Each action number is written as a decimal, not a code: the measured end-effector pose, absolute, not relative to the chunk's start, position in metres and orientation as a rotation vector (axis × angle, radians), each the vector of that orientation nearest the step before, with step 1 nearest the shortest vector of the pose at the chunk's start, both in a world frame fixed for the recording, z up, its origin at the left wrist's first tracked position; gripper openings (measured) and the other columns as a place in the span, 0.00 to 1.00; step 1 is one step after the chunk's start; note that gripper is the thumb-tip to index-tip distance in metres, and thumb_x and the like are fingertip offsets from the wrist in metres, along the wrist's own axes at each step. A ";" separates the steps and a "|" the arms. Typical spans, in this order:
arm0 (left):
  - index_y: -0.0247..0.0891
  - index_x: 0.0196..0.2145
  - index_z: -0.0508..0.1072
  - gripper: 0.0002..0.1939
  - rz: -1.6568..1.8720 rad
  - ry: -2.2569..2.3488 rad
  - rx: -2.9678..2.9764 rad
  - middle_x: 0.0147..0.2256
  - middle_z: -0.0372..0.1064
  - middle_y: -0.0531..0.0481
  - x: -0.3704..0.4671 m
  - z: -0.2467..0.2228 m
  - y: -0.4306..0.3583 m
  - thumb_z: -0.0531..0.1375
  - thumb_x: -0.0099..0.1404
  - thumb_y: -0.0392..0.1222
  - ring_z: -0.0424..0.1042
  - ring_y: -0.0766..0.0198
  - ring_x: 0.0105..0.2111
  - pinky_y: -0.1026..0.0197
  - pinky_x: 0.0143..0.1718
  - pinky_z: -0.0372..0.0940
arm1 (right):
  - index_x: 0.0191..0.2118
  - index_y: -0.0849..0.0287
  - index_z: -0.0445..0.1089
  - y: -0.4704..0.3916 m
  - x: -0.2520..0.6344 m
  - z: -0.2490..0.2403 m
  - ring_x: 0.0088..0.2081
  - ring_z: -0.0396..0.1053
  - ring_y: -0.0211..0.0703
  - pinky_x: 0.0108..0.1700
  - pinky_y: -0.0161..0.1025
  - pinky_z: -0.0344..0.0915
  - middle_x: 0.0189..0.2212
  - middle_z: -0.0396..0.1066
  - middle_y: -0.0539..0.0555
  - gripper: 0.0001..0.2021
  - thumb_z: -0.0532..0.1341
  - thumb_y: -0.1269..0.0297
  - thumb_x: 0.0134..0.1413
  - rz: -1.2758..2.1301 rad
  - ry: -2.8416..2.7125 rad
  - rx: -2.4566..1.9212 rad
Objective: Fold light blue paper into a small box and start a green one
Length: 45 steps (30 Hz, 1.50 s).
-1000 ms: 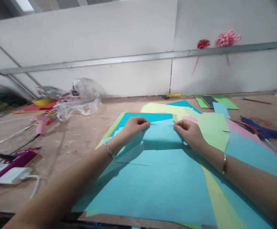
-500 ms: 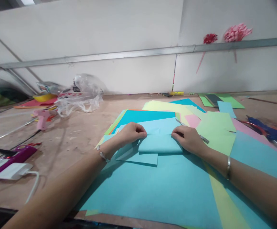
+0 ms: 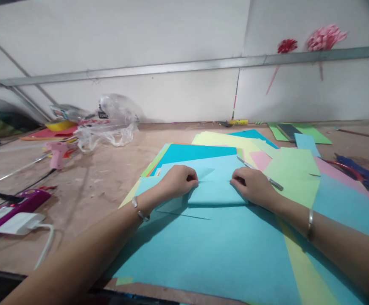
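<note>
A folded light blue paper lies over larger blue sheets, its rounded fold toward me. My left hand pinches its left side, fingers curled together. At the right side, my right hand is closed on the same paper with thumb and fingertips. Under my left wrist a smaller light blue piece lies on the big sheet. A craft knife rests just beyond my right hand, partly hidden by it. Behind the hands is a darker blue sheet.
Left on the table: a pink glue gun, a purple power strip with a white charger, and a plastic bag. Right: green paper and blue-handled pliers. Paper flowers hang on the wall rail.
The view has shifted slightly, so most things sit a little further right. Both hands keep their grip on the folded paper, and the small piece under my left wrist now looks edge-on.
</note>
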<state>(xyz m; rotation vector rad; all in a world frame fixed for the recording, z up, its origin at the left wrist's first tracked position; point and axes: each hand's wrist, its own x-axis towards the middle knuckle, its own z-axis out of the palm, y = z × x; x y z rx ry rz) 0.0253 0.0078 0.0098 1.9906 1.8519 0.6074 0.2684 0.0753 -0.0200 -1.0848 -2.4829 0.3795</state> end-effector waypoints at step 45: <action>0.44 0.45 0.74 0.23 0.035 1.253 2.474 0.28 0.68 0.53 0.050 0.026 0.018 0.56 0.54 0.26 0.63 0.63 0.26 0.63 0.26 0.51 | 0.20 0.56 0.55 0.080 0.269 -0.015 0.25 0.56 0.39 0.27 0.38 0.48 0.20 0.61 0.49 0.14 0.57 0.64 0.54 0.435 -2.633 -1.108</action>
